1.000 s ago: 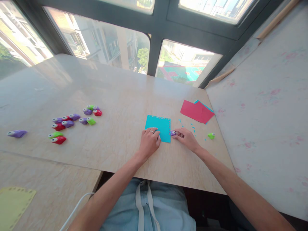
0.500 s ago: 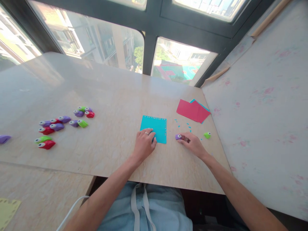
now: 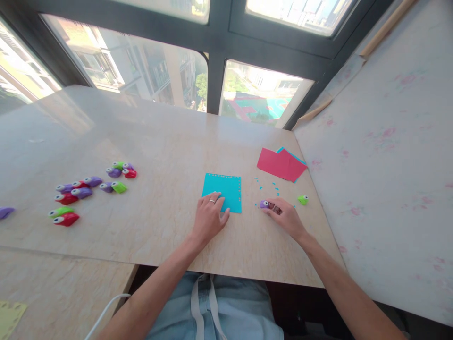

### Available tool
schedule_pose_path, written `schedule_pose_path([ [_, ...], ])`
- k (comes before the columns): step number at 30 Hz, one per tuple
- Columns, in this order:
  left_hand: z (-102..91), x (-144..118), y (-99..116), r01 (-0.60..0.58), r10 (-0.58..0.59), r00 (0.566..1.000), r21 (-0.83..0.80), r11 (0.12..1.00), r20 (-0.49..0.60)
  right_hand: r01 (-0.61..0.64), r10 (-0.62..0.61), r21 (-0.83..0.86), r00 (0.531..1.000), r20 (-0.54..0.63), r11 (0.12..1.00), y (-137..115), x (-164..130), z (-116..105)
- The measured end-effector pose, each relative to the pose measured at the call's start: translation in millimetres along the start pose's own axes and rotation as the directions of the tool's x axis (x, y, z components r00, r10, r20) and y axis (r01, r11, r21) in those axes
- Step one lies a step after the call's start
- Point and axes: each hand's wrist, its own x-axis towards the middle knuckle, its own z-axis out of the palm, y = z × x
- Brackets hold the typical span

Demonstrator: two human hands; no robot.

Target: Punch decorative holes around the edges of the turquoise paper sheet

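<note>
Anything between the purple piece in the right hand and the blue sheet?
A tiny blue scrap lies on the table between the purple piece and the blue sheet; nothing else visible in that gap.

Left arm: bare forearm (image 3: pixel 159 283) extended from the lower left, slanted upward and inward. Left wrist (image 3: pixel 196 240): held nearly in line with the forearm. Left hand (image 3: pixel 209 215): set palm down, back turned upward; fingers (image 3: pixel 220 203) loosely bent, thumb (image 3: pixel 225 216) held apart from them.

Right arm: bare forearm (image 3: pixel 339 278) extended from the lower right, slanted upward and inward. Right wrist (image 3: pixel 305 238): low, hand directed leftward. Right hand (image 3: pixel 286 216): fingers curled, thumb set opposite in a pinch grip. Hands: held well apart.
</note>
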Motion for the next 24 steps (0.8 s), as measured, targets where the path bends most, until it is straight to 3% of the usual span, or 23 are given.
schedule_pose_path([
  [6,-0.2,-0.3,-0.7,0.007,-0.007,1.000,-0.002,1.000,0.003,-0.168,0.165,0.003,0.966,-0.198,0.986,23.4,-18.3,-20.0],
  [13,0.2,0.0,-0.1,0.014,-0.014,1.000,-0.022,1.000,-0.005,-0.333,0.322,0.040,0.862,-0.392,0.942,50.2,-35.6,-42.9],
  [17,0.4,0.2,-0.8,0.014,-0.015,1.000,-0.012,1.000,-0.009,-0.385,0.368,0.049,0.827,-0.425,0.922,56.5,-38.6,-50.5],
  [24,1.0,0.3,-2.5,0.004,-0.004,1.000,0.012,1.000,-0.012,-0.422,0.396,0.026,0.825,-0.403,0.906,61.0,-38.1,-52.4],
])
